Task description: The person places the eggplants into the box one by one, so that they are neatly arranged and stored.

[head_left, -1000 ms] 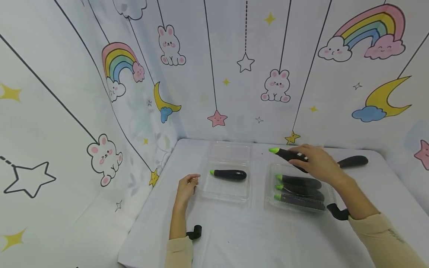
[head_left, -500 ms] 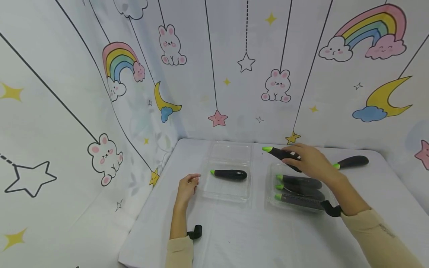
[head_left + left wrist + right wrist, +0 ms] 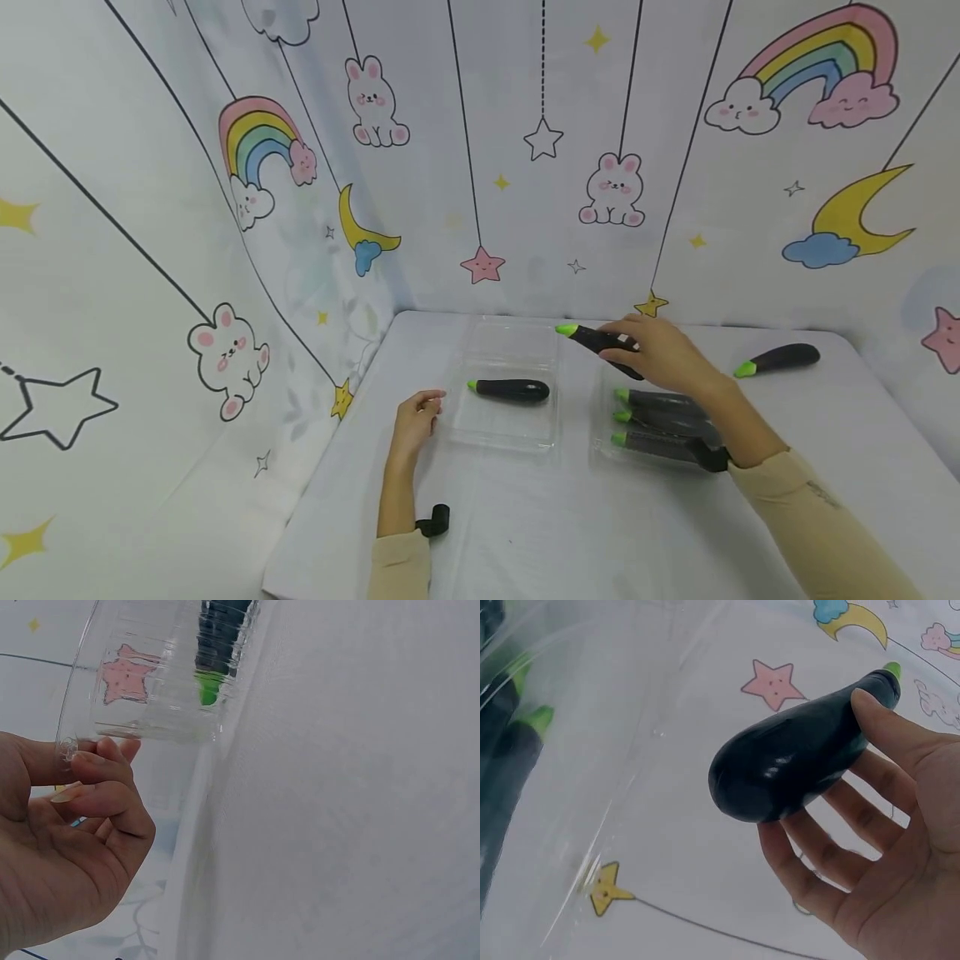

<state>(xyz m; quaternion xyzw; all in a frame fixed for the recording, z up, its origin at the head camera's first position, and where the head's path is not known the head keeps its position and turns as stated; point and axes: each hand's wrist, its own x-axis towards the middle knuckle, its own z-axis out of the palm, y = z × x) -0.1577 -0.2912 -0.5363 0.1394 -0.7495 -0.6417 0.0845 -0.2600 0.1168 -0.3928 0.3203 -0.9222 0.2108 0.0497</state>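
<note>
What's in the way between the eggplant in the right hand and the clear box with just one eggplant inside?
Nothing that I can see. The right hand holds the eggplant in the air, and the clear box looks open on top. The left hand is by its other side, not between.

The right grip (image 3: 660, 354) has carried its dark eggplant (image 3: 600, 340) leftward, green tip (image 3: 566, 330) now near the clear lid (image 3: 516, 343) at left; the far-right eggplant (image 3: 786, 358) shows fully, its green end (image 3: 745, 369) uncovered.
</note>
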